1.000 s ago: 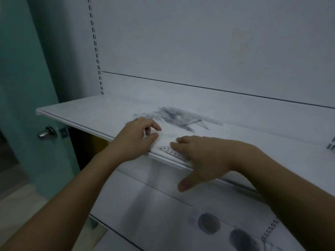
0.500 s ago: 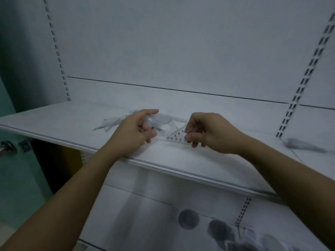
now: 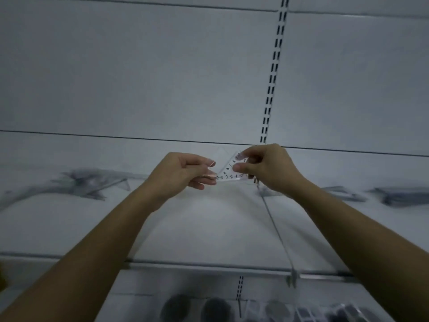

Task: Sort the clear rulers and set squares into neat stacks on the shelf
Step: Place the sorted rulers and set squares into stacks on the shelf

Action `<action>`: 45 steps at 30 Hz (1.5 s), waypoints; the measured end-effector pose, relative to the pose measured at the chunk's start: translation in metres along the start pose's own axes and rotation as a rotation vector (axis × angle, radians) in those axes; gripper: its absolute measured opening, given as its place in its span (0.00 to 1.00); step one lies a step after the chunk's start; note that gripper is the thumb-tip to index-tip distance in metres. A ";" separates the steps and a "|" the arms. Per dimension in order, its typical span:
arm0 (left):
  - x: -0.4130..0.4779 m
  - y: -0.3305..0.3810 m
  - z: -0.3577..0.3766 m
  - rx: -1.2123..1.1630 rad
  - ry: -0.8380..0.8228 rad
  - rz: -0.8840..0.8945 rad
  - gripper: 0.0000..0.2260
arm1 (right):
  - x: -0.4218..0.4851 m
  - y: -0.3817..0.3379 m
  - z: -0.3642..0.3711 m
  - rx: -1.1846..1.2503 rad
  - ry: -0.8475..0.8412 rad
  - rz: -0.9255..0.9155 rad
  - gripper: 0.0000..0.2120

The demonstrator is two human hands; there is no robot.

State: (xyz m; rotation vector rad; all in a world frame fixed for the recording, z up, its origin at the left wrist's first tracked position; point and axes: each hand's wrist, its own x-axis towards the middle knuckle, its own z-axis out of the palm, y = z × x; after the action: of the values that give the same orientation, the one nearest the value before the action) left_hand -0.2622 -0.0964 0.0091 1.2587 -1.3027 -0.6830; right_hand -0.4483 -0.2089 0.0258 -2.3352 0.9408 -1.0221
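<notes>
While a pile (image 3: 92,182) lies jumbled on the shelf (image 3: 209,228), left hand (image 3: 185,173) and right hand (image 3: 267,168) clamp their grips on 1 set square (image 3: 228,170); much sorting seemingly remains.

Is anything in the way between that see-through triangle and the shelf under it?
Nothing visible is. The left hand and right hand pinch the set square above the shelf. The messy pile lies off to the left, the stacks to the right.

Clear set square (image 3: 228,169), black numerals
</notes>
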 end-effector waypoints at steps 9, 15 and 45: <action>0.066 0.034 0.129 0.164 -0.118 0.056 0.09 | 0.013 0.054 -0.095 -0.150 0.045 -0.007 0.11; 0.098 0.015 0.171 0.363 -0.052 -0.045 0.04 | 0.018 0.102 -0.121 -0.204 -0.098 0.024 0.08; 0.095 -0.058 0.158 0.987 -0.041 0.010 0.13 | 0.013 0.154 -0.058 -0.567 -0.427 -0.037 0.31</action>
State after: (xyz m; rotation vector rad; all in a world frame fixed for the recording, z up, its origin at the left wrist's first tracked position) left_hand -0.3750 -0.2439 -0.0441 2.0071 -1.7536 -0.0025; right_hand -0.5493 -0.3299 -0.0240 -2.8675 1.1108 -0.2441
